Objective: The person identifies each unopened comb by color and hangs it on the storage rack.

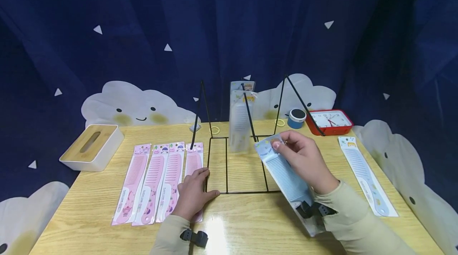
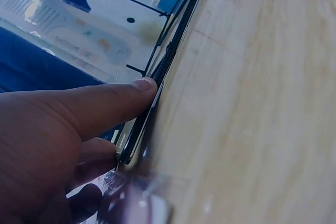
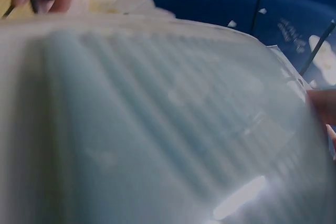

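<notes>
Two bare hands, one pale-blue comb gripped, one black wire rack touched.
The right hand (image 1: 305, 159) pinches the top of a flat, ribbed pale-blue comb in clear plastic (image 1: 287, 179), held aslant at the right front of the black metal wire rack (image 1: 227, 167). The left hand (image 1: 193, 193), thumb spread from its loosely bent fingers, touches the rack's left front corner. At least two clear comb packets (image 1: 240, 122) hang upright at the rack's middle. Four glossy-wrapped pink combs (image 1: 172, 183) lie left of it; one wrapped blue comb (image 1: 363, 177) lies right. Beyond the pink ones, leftward of the rack, sits one white box with a slotted wooden lid (image 1: 106, 153); behind it to the right, one red-framed rectangular clock (image 1: 332, 120).
</notes>
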The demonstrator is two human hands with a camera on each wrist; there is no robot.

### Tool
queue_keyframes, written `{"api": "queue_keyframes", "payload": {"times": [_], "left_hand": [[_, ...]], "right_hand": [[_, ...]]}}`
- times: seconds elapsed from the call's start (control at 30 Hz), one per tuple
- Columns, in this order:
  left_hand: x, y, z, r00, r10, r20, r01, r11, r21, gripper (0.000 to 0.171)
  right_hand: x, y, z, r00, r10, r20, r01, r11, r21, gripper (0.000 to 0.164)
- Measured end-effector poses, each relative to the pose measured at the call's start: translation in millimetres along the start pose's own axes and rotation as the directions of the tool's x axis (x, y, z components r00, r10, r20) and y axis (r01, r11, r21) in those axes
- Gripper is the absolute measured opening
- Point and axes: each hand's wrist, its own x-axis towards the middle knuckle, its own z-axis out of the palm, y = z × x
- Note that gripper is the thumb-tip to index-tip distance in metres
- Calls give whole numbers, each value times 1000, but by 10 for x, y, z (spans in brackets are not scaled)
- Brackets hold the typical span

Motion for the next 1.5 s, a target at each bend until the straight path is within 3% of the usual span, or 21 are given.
{"api": "queue_keyframes", "payload": {"times": [0.2, 0.53, 0.83, 1.27, 1.5], "left_hand": [[-4, 1, -1, 1000, 4, 3, -4, 1000, -1, 76], [5, 1, 0, 1000, 18, -8, -18, 1000, -4, 76], [9, 3, -9, 1000, 6, -4, -7, 1000, -12, 77], [-3, 20, -18, 1000, 9, 7, -9, 1000, -16, 76], [4, 8, -12, 1000, 4, 1, -4, 1000, -9, 77]], "right_hand": [[-108, -175, 78, 992, -122, -11, 123, 991, 57, 5], [-144, -415, 201, 962, -270, -41, 272, 947, 172, 14], [-69, -402, 272, 963, -251, -96, 266, 943, 203, 8], [52, -222, 407, 975, -165, -148, 195, 957, 216, 7], [136, -188, 475, 973, -152, -172, 195, 941, 276, 6]]}}
